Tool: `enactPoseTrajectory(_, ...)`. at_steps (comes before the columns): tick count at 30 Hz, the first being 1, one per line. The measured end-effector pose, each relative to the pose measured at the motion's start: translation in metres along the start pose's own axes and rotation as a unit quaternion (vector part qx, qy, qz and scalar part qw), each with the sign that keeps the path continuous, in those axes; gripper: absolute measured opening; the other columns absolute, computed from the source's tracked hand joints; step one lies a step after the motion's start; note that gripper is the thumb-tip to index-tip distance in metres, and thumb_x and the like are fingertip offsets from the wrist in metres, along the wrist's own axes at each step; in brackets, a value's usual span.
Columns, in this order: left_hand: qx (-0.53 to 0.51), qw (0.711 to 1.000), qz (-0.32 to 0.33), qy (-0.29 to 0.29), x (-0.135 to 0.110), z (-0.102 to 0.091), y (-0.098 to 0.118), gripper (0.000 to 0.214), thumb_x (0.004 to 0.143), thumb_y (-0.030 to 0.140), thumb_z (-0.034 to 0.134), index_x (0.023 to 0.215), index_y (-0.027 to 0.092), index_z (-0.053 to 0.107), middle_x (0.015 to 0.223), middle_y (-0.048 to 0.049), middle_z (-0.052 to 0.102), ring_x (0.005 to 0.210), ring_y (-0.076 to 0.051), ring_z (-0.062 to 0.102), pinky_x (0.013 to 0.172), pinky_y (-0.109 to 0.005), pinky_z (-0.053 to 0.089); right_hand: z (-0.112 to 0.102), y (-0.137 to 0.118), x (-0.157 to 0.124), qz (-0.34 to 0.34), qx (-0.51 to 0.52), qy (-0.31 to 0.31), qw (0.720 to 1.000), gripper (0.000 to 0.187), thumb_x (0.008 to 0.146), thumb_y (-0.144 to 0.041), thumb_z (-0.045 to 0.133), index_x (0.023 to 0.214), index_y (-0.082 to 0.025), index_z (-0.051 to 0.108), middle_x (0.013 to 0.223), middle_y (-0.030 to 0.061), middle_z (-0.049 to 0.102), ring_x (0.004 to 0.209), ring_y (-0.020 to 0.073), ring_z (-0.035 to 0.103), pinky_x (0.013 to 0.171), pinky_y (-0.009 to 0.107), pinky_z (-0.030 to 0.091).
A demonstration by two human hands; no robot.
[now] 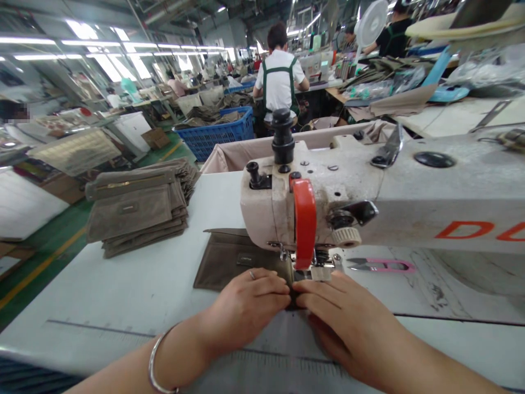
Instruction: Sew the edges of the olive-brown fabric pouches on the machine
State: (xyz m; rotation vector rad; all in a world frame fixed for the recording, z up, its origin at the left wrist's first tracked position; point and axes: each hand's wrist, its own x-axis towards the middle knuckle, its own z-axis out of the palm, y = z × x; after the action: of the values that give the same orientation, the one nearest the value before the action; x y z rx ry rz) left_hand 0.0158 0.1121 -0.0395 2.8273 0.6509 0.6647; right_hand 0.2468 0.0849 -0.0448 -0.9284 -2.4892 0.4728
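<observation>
An olive-brown fabric panel (221,261) with a small sewn-on label lies under the head of a white sewing machine (266,208). My left hand (246,301), with a ring and a bracelet, bends its closed fingers over the panel's near right part. Close beside it, my right hand (340,312) holds the panel's right edge just in front of the presser foot, fingers together. The fingertips of both hands nearly meet there. An orange guard (304,224) hangs in front of the needle area and hides the needle. Pink-handled thread snips (381,265) lie right of the foot.
A stack of similar olive pieces (139,208) with zippers sits at the table's left. Ruler markings (287,358) run along the near tabletop. Beyond are a blue crate (221,134) of fabric, a seated person in a white shirt (279,82) and a white fan (371,24).
</observation>
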Motion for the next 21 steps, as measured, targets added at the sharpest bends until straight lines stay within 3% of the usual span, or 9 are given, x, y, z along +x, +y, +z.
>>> enactPoseTrajectory(9, -0.02, 1.0, -0.019, -0.003, 0.001, -0.001, -0.015, 0.021, 0.097, 0.015, 0.046, 0.106, 0.015, 0.065, 0.107, -0.0027, 0.072, 0.105, -0.011, 0.064, 0.101, -0.024, 0.046, 0.008, 0.002, 0.003, -0.005, -0.032, 0.026, 0.999, 0.034, 0.088, -0.013, 0.045, 0.12, -0.017, 0.056, 0.116, 0.0091, 0.063, 0.102, 0.0265, 0.057, 0.087, 0.048, 0.047)
enactPoseTrajectory(14, -0.033, 0.998, -0.054, 0.004, 0.006, 0.003, -0.029, 0.021, 0.097, 0.019, 0.048, 0.103, 0.02, 0.067, 0.108, -0.0009, 0.071, 0.105, -0.013, 0.064, 0.099, -0.025, 0.047, 0.014, 0.009, 0.006, 0.028, -0.078, 0.049, 0.995, 0.033, 0.088, -0.016, 0.047, 0.12, -0.016, 0.057, 0.108, 0.0127, 0.063, 0.103, 0.0316, 0.055, 0.081, 0.051, 0.049)
enactPoseTrajectory(21, -0.026, 0.996, -0.091, 0.005, 0.013, 0.008, -0.048, 0.02, 0.095, 0.022, 0.051, 0.1, 0.022, 0.071, 0.104, -0.0011, 0.072, 0.1, -0.015, 0.065, 0.095, -0.027, 0.049, 0.018, 0.014, 0.009, 0.06, -0.109, 0.038, 0.991, 0.038, 0.088, -0.02, 0.049, 0.126, -0.017, 0.054, 0.114, 0.0135, 0.059, 0.104, 0.0326, 0.054, 0.078, 0.049, 0.051)
